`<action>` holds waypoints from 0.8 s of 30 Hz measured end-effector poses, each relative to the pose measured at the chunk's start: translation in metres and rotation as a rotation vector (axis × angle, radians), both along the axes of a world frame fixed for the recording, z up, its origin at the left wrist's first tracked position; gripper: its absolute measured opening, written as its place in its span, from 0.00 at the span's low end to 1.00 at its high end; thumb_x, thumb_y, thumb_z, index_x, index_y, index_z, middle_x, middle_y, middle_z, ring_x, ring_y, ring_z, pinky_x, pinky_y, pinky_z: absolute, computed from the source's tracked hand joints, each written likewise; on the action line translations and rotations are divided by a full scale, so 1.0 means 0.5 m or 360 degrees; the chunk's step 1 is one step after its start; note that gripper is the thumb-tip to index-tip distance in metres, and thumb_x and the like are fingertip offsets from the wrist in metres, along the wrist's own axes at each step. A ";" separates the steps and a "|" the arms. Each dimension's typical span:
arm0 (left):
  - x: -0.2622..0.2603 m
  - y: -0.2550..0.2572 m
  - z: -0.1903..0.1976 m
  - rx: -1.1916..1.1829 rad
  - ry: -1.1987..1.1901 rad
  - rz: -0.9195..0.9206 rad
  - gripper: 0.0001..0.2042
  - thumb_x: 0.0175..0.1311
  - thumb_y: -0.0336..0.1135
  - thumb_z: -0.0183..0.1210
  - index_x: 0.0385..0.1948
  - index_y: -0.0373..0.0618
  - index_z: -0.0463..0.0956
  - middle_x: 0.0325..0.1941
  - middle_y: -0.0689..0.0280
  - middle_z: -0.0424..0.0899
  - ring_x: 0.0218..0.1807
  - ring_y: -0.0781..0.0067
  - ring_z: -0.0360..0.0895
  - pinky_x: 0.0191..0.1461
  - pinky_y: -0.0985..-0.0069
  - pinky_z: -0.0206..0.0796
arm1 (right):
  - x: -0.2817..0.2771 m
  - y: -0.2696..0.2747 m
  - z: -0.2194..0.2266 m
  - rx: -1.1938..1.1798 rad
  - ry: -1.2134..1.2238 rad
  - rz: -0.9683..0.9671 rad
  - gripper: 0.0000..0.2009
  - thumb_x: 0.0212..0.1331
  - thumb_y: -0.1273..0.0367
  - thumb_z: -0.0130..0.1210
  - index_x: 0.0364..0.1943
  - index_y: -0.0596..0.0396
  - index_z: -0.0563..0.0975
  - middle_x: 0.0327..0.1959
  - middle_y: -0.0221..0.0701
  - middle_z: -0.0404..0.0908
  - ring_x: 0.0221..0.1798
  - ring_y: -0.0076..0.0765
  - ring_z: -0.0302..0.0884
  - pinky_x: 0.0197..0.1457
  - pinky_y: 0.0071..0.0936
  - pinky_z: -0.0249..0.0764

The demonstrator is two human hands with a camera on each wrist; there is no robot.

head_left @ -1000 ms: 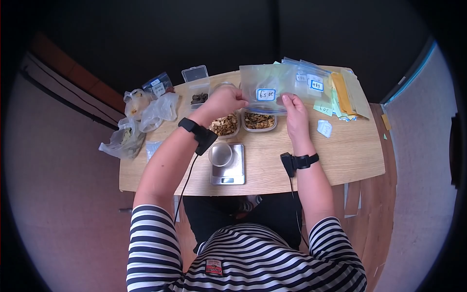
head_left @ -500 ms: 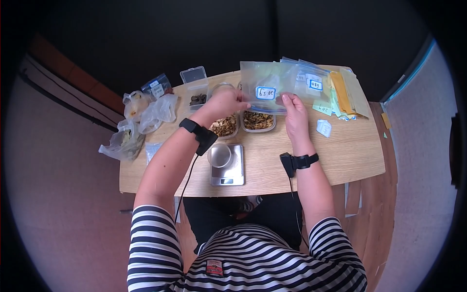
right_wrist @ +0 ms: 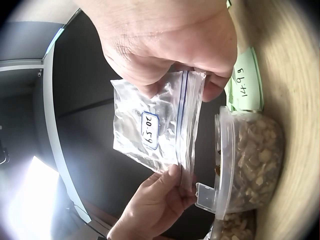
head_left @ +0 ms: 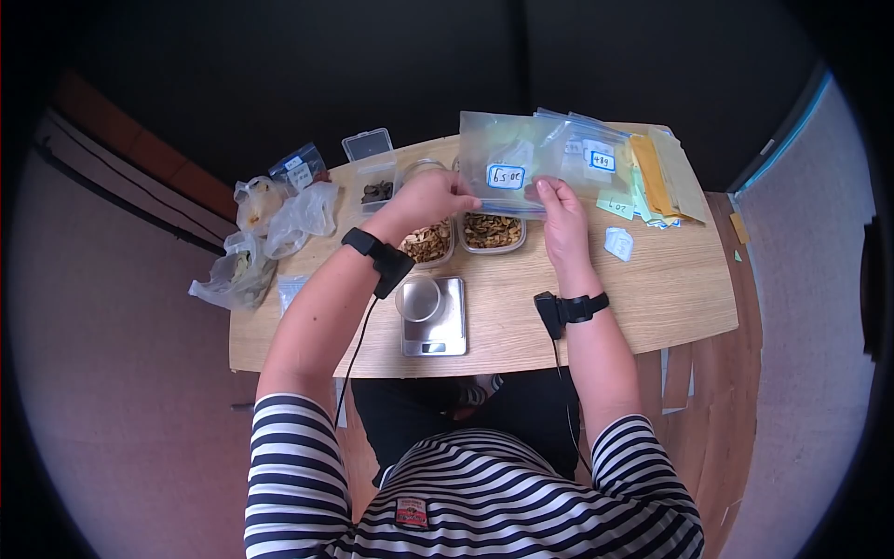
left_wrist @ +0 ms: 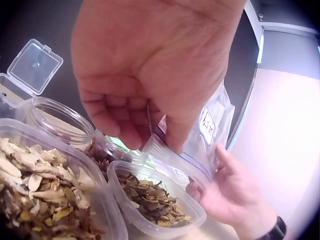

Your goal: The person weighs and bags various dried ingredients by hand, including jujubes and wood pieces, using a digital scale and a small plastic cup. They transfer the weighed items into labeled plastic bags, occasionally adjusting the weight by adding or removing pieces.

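Hands pinching labelled zip bag (head_left: 486, 154), tubs of dried slices (head_left: 492, 232)

The left hand (head_left: 426, 199) and right hand (head_left: 564, 225) hold a labelled bag (head_left: 484, 147) beyond a silver scale (head_left: 451, 321).

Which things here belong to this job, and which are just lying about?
Probably the job:
held zip bag
scale
round cup
tubs of dried pieces

Apparently just lying about:
yellow envelope
bulging plastic bags
crumpled slip
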State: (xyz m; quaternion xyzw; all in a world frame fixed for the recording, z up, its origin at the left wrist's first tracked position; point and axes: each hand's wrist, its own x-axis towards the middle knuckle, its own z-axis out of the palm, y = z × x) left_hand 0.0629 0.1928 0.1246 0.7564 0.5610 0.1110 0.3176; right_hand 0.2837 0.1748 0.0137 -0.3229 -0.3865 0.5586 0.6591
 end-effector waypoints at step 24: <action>0.000 0.008 0.056 0.0174 -0.0796 0.0291 0.13 0.70 0.40 0.63 0.46 0.39 0.84 0.39 0.69 0.85 0.40 0.80 0.76 0.46 0.78 0.71 | -0.009 -0.011 0.015 -0.0053 -0.0140 0.0047 0.10 0.66 0.64 0.64 0.45 0.56 0.82 0.40 0.22 0.81 0.44 0.16 0.73 0.53 0.19 0.69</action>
